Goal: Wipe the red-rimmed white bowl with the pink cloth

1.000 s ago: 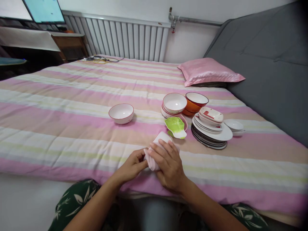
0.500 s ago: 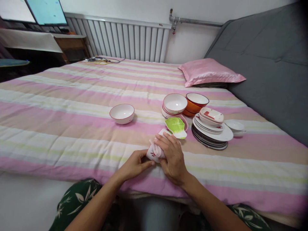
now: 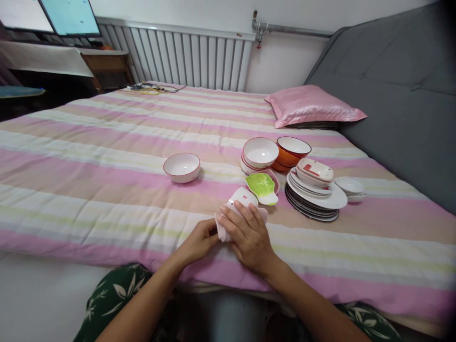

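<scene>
Near the front edge of the bed, a white bowl (image 3: 242, 195) with small red marks is tipped, its outer side facing up. My right hand (image 3: 245, 235) presses a pale pink cloth (image 3: 223, 232) over that outer side, fingers curved across it. My left hand (image 3: 200, 241) grips the bowl's left side, its fingertips partly hidden by the cloth and bowl. Just beyond the bowl lies a green leaf-shaped dish (image 3: 261, 186), resting against a pink dish (image 3: 275, 180).
A lone white bowl (image 3: 182, 167) stands at left. Stacked white bowls (image 3: 260, 152), orange bowls (image 3: 285, 156), plates (image 3: 340, 197) topped by rectangular dishes (image 3: 315, 170), and small white dishes (image 3: 349, 185) sit at right. Behind are a pink pillow (image 3: 313, 107) and cables (image 3: 153, 88).
My right hand has slid the cloth lower and toward me over the bowl, baring more of its far part. My left fingers have shifted slightly on the bowl's side.
</scene>
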